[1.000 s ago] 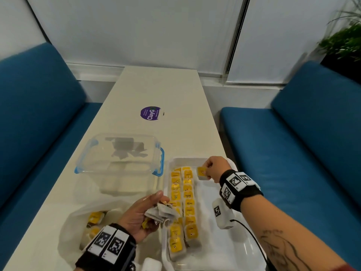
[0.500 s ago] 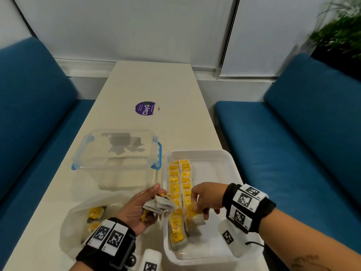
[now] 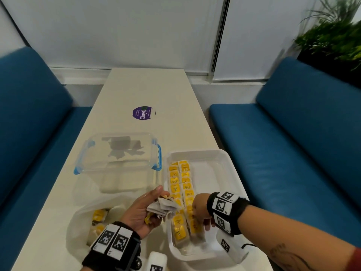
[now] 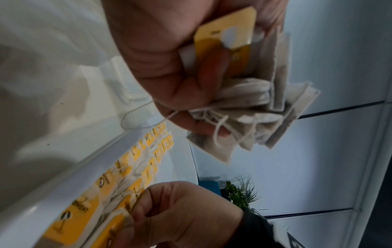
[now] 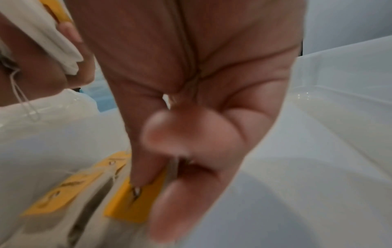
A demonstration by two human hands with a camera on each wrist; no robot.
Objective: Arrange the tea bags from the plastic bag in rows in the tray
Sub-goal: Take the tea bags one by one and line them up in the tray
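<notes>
A white tray point(image 3: 197, 155) on the table holds two rows of tea bags point(image 3: 181, 184) with yellow tags. My right hand point(image 3: 199, 218) is down at the near end of the right-hand row. In the right wrist view its thumb and fingers point(image 5: 146, 167) pinch a yellow-tagged tea bag point(image 5: 131, 203) there. My left hand point(image 3: 156, 208) hovers at the tray's left rim and grips a bunch of tea bags point(image 4: 260, 107) with loose strings. The plastic bag point(image 3: 80, 223) lies at the near left with more tea bags point(image 3: 99, 215) inside.
A clear lidded container with blue clips point(image 3: 117, 155) stands left of the tray's far half. A purple sticker point(image 3: 142, 112) sits mid-table. Blue benches point(image 3: 283, 153) flank the table. The right half of the tray point(image 3: 213, 182) holds nothing.
My right hand has drawn back from the tray's far end to the near end of the right-hand row, a tea bag in its fingers. The left hand has kept its bunch.
</notes>
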